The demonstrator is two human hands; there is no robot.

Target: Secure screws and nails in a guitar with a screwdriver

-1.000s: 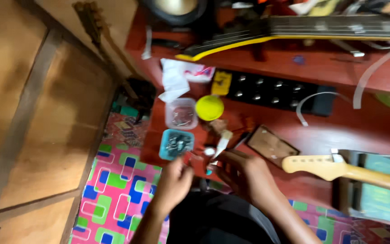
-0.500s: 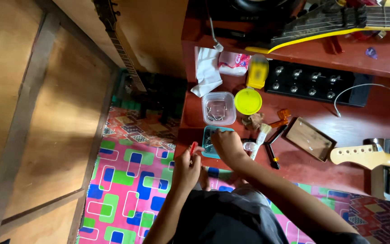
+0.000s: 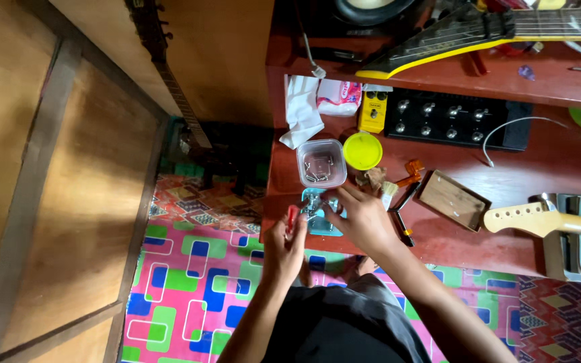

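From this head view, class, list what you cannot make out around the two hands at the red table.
- Small red thing in the left hand: mostly covered by fingers, kind unclear.
- Blue tray: right hand hides its contents.
- Clear plastic container: metal bits inside too small to identify.
- Guitar neck: cut off by the right edge.

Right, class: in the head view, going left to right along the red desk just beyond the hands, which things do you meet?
Clear plastic container → round yellow lid → small brush → shallow wooden tray → pale guitar headstock.
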